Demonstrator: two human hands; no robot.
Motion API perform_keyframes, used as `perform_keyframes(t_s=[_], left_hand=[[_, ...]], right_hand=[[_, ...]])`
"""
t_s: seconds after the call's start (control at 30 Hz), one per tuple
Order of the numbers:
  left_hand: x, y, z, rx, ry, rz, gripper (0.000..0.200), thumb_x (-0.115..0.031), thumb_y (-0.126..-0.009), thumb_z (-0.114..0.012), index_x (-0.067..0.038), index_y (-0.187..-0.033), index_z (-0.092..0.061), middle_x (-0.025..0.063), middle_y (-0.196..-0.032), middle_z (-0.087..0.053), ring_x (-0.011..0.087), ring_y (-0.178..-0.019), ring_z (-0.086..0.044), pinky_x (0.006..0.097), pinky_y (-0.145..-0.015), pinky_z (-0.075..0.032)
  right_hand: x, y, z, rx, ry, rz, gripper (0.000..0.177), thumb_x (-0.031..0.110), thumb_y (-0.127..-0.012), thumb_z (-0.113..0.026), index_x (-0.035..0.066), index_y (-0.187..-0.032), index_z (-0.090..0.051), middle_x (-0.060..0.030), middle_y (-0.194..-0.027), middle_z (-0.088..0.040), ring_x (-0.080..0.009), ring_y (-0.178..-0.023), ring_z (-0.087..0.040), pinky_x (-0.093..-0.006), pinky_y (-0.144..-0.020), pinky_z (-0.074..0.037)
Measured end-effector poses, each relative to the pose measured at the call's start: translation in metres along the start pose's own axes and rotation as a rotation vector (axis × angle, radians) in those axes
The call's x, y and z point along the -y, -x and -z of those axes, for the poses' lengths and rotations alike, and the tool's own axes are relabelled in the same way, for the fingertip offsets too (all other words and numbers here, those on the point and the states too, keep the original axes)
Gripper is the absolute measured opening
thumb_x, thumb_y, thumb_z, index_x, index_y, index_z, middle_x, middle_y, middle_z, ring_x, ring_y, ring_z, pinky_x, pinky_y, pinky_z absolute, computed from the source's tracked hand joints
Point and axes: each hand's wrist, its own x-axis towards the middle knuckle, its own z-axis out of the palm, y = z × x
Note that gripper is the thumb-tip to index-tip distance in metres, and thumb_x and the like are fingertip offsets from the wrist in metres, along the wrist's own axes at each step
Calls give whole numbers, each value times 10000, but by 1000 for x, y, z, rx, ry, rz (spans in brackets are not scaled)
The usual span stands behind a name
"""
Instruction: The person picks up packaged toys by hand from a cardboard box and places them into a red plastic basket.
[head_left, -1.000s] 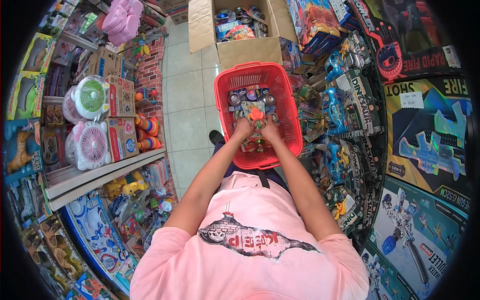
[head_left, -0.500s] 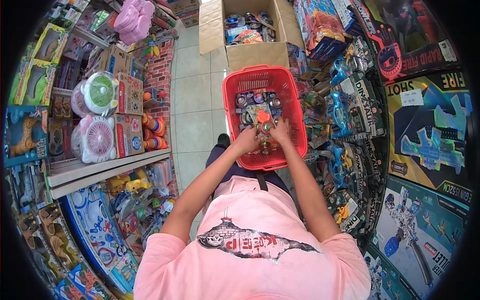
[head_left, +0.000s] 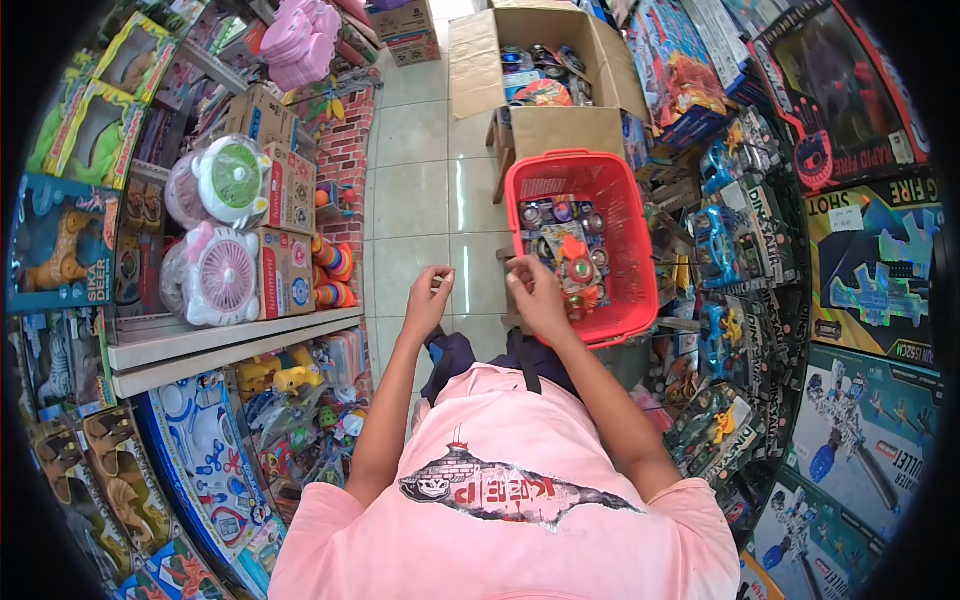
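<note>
A red plastic basket [head_left: 640, 250] holds several round packaged toys [head_left: 565, 240], among them some with orange parts. Beside the basket's left wall, near its lower corner, is my right hand [head_left: 538, 295], its fingers loosely bent and nothing visible in them. My left hand [head_left: 430, 293] hangs over the tiled floor, left of the basket, with fingers curled; whether the fingertips touch is hard to tell, and no object shows in it. An open cardboard box [head_left: 560, 132] with more packaged toys stands just beyond the basket.
Left, a white shelf [head_left: 240, 340] carries wrapped fans [head_left: 225, 275] and cartons. Below it are bagged toys. Boxed toy guns [head_left: 870, 270] and hanging dinosaur packs [head_left: 735, 240] line the right side. Another carton [head_left: 405, 32] stands on the floor ahead.
Both hands have left the toys inside the basket and moved left and back, coming apart. The basket and the cardboard box appear further right in view.
</note>
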Motion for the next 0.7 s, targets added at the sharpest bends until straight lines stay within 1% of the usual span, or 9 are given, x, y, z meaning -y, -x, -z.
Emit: perform_keyframes(t_s=[0.07, 0.17, 0.23, 0.33, 0.43, 0.5, 0.57, 0.63, 0.7], left_hand=[[29, 2, 17, 10, 4, -22, 253, -237, -953, -610, -20, -1079, -643, 69, -942, -651, 150, -773, -622, 299, -676, -498], [96, 9, 44, 188, 57, 142, 324, -295, -962, -605, -10, -1114, -632, 75, -958, -671, 152, -813, -658, 291, -694, -508], [154, 18, 65, 388, 15, 395, 390, -348, -957, -601, 8, -1113, -633, 99, -971, -682, 167, -803, -664, 302, -719, -523], [259, 48, 95, 369, -170, 479, 428, -433, -899, -626, -10, -910, -684, 117, -832, -702, 206, -740, -671, 353, -680, -526], [316, 97, 134, 296, -347, 544, 510, -507, -876, -593, -22, -761, -703, 139, -761, -702, 221, -762, -689, 404, -696, -527], [336, 128, 162, 465, -284, 770, 474, -478, -888, -581, -21, -896, -706, 133, -845, -720, 239, -787, -701, 418, -702, -528], [362, 161, 188, 574, -250, 811, 465, -450, -892, -582, -16, -1035, -671, 126, -949, -727, 272, -766, -708, 417, -664, -530], [346, 174, 213, 528, -278, 921, 455, -427, -894, -583, -16, -1078, -651, 119, -987, -724, 278, -751, -709, 413, -639, -527], [359, 184, 225, 481, -301, 1034, 450, -404, -896, -585, -17, -1121, -630, 112, -1025, -722, 284, -736, -710, 409, -614, -524]], right_hand=[[-12, 5, -37, 112, 2, -71, 237, 99, -857, -636, 4, -1073, -616, -125, -862, -650, -215, -756, -648, -351, -688, -516], [-79, 14, -89, 276, 146, -163, 295, 160, -840, -666, -6, -1079, -617, -147, -911, -664, -242, -806, -663, -362, -725, -527], [-124, 26, -108, 330, 346, -242, 377, 232, -822, -684, -16, -1097, -613, -196, -992, -667, -301, -892, -664, -388, -791, -528], [-176, 62, -117, 247, 550, -386, 448, 307, -801, -686, -28, -1091, -617, -256, -1061, -657, -396, -1020, -635, -454, -892, -503], [-213, 106, -113, 347, 708, -638, 461, 344, -798, -688, -1, -1099, -637, -251, -1110, -656, -399, -1063, -624, -455, -910, -498], [-244, 141, -102, 506, 795, -762, 504, 392, -788, -692, 21, -1127, -645, -246, -1118, -663, -409, -1043, -639, -446, -900, -512], [-236, 153, -106, 574, 828, -782, 532, 421, -785, -691, 31, -1145, -648, -242, -1114, -670, -407, -1032, -650, -440, -893, -521], [-181, 153, -107, 401, 377, -1281, 563, 452, -771, -687, 26, -1139, -661, -224, -1082, -688, -365, -1012, -673, -423, -876, -531], [-164, 147, -117, 484, 454, -1176, 542, 426, -773, -688, 18, -1128, -672, -226, -1067, -693, -370, -1017, -672, -427, -880, -534]])
